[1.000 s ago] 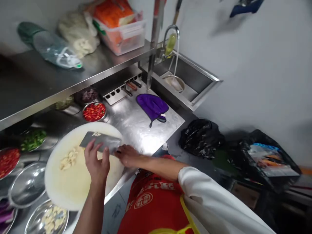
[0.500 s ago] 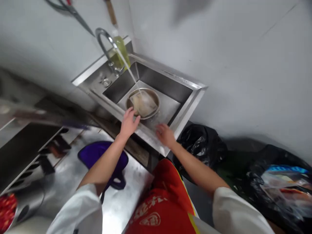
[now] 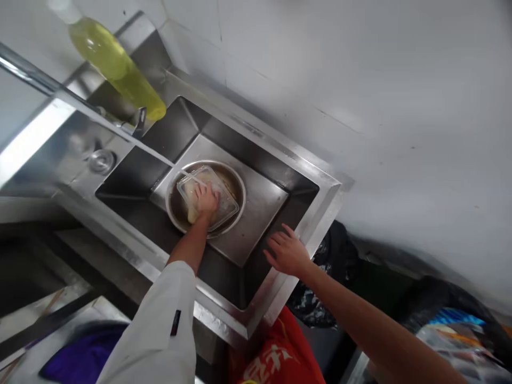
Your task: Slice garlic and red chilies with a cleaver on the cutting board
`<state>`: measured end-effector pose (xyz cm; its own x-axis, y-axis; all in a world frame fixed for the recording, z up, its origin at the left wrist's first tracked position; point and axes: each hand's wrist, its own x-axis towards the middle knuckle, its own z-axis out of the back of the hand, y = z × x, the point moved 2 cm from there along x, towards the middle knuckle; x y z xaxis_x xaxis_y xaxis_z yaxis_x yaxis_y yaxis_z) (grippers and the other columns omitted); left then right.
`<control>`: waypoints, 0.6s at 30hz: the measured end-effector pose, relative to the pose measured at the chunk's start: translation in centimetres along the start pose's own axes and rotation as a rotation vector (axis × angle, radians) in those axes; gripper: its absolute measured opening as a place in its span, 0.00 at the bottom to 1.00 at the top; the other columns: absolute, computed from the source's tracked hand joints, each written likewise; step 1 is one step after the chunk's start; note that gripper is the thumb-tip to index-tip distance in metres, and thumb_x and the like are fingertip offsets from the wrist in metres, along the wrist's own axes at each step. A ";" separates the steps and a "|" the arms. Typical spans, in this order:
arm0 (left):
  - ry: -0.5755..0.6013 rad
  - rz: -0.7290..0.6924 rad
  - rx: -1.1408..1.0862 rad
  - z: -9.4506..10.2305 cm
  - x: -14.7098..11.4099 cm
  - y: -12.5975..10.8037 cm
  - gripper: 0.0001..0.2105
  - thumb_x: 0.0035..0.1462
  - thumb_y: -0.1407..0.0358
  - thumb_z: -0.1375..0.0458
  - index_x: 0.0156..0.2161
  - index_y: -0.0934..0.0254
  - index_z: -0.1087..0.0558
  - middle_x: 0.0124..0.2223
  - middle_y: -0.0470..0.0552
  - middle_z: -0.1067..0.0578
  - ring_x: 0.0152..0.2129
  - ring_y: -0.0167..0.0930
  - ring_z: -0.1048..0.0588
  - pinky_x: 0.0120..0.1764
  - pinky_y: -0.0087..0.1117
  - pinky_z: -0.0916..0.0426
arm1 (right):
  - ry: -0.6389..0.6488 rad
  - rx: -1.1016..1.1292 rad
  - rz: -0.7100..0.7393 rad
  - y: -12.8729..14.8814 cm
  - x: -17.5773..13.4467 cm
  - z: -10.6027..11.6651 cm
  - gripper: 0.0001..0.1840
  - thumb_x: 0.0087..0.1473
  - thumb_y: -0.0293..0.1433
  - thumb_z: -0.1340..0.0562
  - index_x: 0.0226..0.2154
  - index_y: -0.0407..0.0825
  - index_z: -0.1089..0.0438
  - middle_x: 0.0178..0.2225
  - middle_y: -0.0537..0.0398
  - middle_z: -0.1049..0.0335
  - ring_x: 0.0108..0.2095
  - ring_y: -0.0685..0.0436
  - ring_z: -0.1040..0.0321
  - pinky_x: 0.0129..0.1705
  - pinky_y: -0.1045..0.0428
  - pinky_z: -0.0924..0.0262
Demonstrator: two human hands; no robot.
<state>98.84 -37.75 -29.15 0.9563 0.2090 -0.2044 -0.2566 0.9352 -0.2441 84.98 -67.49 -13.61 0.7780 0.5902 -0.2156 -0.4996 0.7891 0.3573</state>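
Inside the steel sink (image 3: 264, 208) stands a round metal bowl (image 3: 242, 184) of water. A clear rectangular plastic container (image 3: 228, 205) lies in it, with something pale yellow (image 3: 192, 214) partly under it. My left hand (image 3: 207, 200) reaches down into the bowl and rests on the container with fingers spread. Water runs from the faucet (image 3: 28, 69) in a thin stream onto the container beside my fingers. Over the sink's right rim hovers my right hand (image 3: 288, 250), fingers apart and holding nothing.
A bottle of yellow liquid (image 3: 116, 66) stands behind the sink near the faucet lever. Black garbage bags (image 3: 338, 250) sit on the floor at the right, one filled with plastic waste (image 3: 460, 341). A purple cloth-like item (image 3: 82, 352) lies at lower left.
My left hand has moved from the bowl's near edge down onto the plastic container. My right hand stays by the sink's right side. The view has come closer to the sink.
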 end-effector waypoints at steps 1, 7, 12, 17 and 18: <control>-0.005 -0.006 -0.010 -0.3 0.2 0.0 0.29 0.65 0.58 0.50 0.68 0.69 0.40 0.72 0.68 0.46 0.69 0.54 0.51 0.66 0.60 0.55 | 0.009 0.006 -0.010 -0.1 0.1 0.1 0.13 0.63 0.38 0.42 0.38 0.48 0.24 0.38 0.49 0.23 0.41 0.40 0.28 0.66 0.36 0.56; -0.062 0.017 -0.070 -0.9 0.7 -0.3 0.25 0.63 0.63 0.47 0.63 0.72 0.35 0.67 0.73 0.40 0.66 0.56 0.47 0.63 0.61 0.52 | 0.068 -0.008 -0.044 -0.4 0.5 0.1 0.13 0.62 0.39 0.41 0.35 0.48 0.25 0.33 0.51 0.24 0.39 0.41 0.29 0.65 0.37 0.55; 0.009 0.060 -0.211 -1.5 1.6 0.8 0.10 0.62 0.70 0.47 0.47 0.69 0.28 0.47 0.64 0.29 0.52 0.46 0.36 0.57 0.50 0.46 | 0.081 -0.056 -0.076 -0.5 0.5 -0.2 0.14 0.63 0.38 0.42 0.32 0.48 0.25 0.32 0.51 0.24 0.37 0.42 0.29 0.63 0.39 0.54; 0.038 0.106 -0.359 -1.7 2.6 1.5 0.05 0.61 0.72 0.45 0.33 0.64 0.33 0.35 0.51 0.35 0.38 0.35 0.35 0.43 0.36 0.42 | 0.077 -0.107 -0.073 -0.3 0.6 -0.3 0.15 0.63 0.38 0.41 0.29 0.48 0.26 0.29 0.52 0.25 0.34 0.43 0.30 0.61 0.40 0.52; 0.028 0.118 -0.381 -1.6 2.8 1.5 0.06 0.61 0.72 0.45 0.32 0.63 0.34 0.34 0.50 0.37 0.36 0.34 0.35 0.42 0.35 0.43 | 0.071 -0.114 -0.077 -0.3 0.6 -0.3 0.15 0.62 0.38 0.41 0.28 0.48 0.26 0.28 0.52 0.26 0.33 0.43 0.30 0.61 0.41 0.52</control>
<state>100.90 -36.22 -31.66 0.9143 0.2961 -0.2762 -0.4031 0.7310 -0.5506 85.48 -67.27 -14.15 0.7885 0.5349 -0.3036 -0.4831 0.8441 0.2326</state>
